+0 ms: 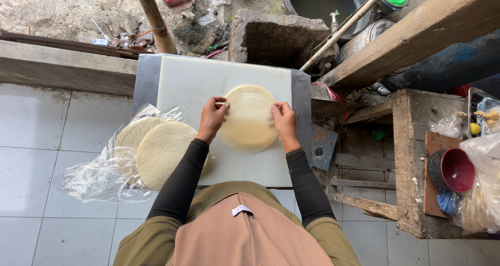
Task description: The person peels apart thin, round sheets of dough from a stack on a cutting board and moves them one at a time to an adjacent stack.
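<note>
outdoor backyard kitchen | tiled floor (pixel 47 136) | water basin (pixel 317 0) | rubble (pixel 67 11)

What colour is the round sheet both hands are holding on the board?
Pale yellowish cream, slightly translucent: the round sheet on the white board, seen in the head view.

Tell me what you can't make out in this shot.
Head view:
- Left hand and right hand fingertips: hidden at the wrapper edge, so grip unclear.
- Wrappers in the plastic bag: count hidden by overlap.
- Clear bag: cut off by right edge.
</note>
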